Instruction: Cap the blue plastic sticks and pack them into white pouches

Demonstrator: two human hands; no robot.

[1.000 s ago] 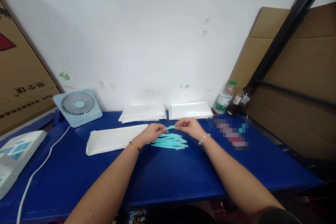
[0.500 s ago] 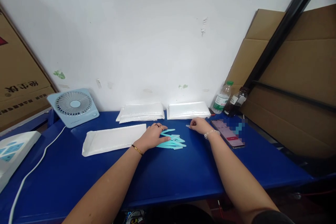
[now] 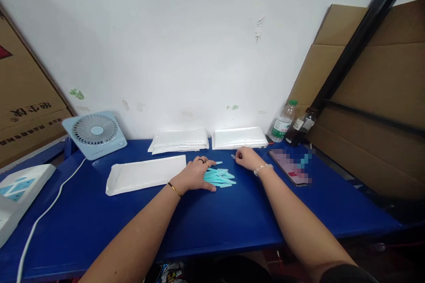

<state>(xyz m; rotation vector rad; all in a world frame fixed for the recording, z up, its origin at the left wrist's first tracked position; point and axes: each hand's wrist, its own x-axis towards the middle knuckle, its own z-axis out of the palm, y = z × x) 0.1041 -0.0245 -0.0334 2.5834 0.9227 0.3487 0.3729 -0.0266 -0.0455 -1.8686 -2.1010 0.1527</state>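
A small heap of thin light-blue strips (image 3: 222, 177) lies on the blue table (image 3: 212, 221). My left hand (image 3: 195, 174) rests flat on the heap's left side, fingers spread over the strips. A little to the right my right hand (image 3: 245, 157) sits on the table with fingers curled, pinching a small pale sliver whose tip pokes out to the left. A flat white pouch (image 3: 146, 174) lies just left of my left hand.
Two stacks of white pouches (image 3: 181, 141) (image 3: 239, 138) line the wall. A light-blue desk fan (image 3: 96, 134) with a white cord stands back left, beside a white device (image 3: 18, 192). A phone (image 3: 289, 166), two bottles (image 3: 283, 123) and cardboard sit at right.
Both hands were raised together holding one blue strip; they came apart. The left hand dropped flat onto the heap, the right moved to the table on the right.
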